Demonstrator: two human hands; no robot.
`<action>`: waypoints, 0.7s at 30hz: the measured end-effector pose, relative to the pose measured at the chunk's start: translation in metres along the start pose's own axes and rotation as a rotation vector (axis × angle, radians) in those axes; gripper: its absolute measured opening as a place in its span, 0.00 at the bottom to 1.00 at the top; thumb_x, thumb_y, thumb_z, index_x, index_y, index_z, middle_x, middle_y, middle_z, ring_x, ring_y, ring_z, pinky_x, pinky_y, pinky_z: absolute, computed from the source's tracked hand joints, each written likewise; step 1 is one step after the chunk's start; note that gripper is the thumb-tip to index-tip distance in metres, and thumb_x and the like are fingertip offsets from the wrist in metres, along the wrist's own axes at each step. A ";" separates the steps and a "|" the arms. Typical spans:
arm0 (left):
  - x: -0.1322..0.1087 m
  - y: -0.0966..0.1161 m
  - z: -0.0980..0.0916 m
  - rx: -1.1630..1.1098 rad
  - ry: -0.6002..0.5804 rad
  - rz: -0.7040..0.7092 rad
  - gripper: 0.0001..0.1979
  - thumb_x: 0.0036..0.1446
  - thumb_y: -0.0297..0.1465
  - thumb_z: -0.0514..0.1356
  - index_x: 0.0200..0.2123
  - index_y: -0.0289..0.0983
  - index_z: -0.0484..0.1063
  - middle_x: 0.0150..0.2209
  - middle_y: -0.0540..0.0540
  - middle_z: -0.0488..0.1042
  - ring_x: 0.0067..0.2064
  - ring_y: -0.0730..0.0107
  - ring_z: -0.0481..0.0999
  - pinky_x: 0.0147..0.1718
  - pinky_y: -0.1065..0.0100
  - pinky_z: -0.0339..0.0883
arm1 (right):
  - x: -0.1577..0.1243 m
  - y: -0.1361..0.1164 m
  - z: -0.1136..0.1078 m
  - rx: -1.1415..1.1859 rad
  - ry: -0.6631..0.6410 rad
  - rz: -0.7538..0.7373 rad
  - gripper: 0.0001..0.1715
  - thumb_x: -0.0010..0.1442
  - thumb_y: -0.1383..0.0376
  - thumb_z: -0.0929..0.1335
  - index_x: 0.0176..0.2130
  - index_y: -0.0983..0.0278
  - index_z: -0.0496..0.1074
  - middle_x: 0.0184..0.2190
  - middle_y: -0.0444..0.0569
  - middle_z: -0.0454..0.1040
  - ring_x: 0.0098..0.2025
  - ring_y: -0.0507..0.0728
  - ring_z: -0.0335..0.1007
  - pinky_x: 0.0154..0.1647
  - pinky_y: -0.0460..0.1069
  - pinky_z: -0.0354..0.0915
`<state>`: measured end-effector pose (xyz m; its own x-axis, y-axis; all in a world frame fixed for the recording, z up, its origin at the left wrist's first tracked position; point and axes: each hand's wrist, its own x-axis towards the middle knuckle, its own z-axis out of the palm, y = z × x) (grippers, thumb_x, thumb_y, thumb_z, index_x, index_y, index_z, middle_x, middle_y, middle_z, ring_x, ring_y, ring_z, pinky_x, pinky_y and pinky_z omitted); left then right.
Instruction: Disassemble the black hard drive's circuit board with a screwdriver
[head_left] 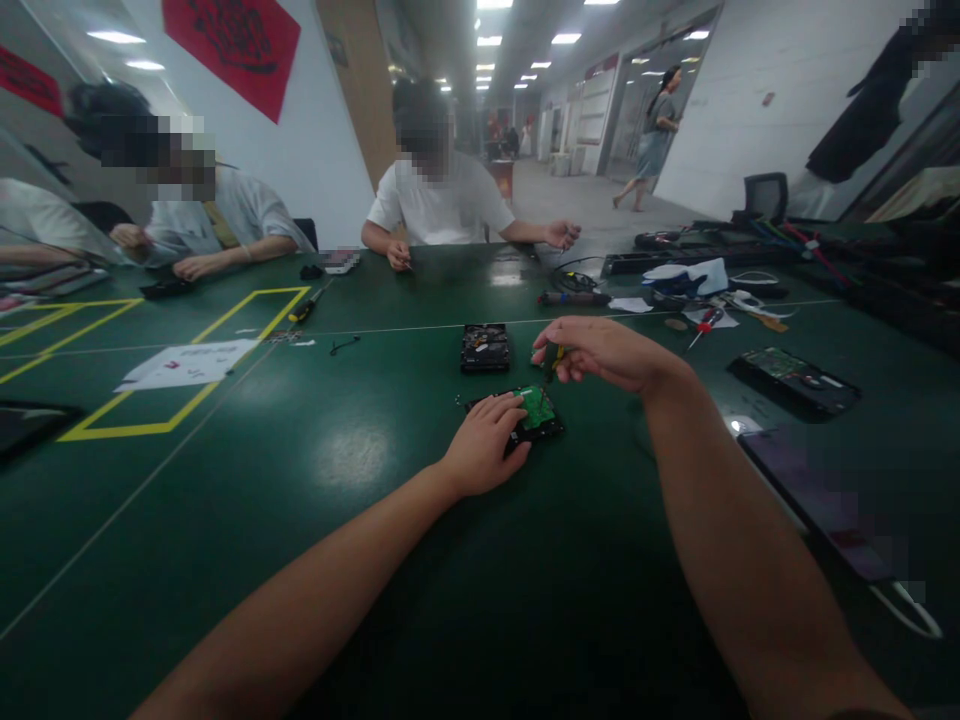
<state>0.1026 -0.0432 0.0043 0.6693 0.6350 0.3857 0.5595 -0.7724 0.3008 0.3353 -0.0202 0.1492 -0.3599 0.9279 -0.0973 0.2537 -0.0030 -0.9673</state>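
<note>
A hard drive [541,410] lies on the green table in front of me, its green circuit board facing up. My left hand [487,445] holds it down, fingers over the board's left part and thumb along the near edge. Above the drive's far right side, my right hand [592,352] is closed around a screwdriver [553,360] with a dark and yellow handle. Its shaft points down at the board; whether the tip sits in a screw is too small to tell. Just beyond lies a second hard drive [485,348], apart from both hands.
To the right are another hard drive [795,382], a phone or tablet [817,500] with a white cable, and a red screwdriver [705,325]. A yellow screwdriver [304,308] and paper sheet [187,364] lie left. Co-workers sit across the table [360,560].
</note>
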 end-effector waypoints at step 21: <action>0.000 -0.001 0.001 0.003 0.004 -0.001 0.22 0.64 0.37 0.62 0.59 0.38 0.69 0.66 0.37 0.69 0.69 0.49 0.65 0.70 0.43 0.57 | -0.001 -0.003 0.002 -0.185 0.012 -0.079 0.16 0.60 0.52 0.75 0.35 0.62 0.75 0.29 0.45 0.76 0.28 0.52 0.71 0.25 0.46 0.64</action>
<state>0.1027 -0.0429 0.0030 0.6667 0.6357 0.3891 0.5618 -0.7717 0.2982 0.3338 -0.0219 0.1514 -0.3751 0.9268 -0.0194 0.3864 0.1373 -0.9121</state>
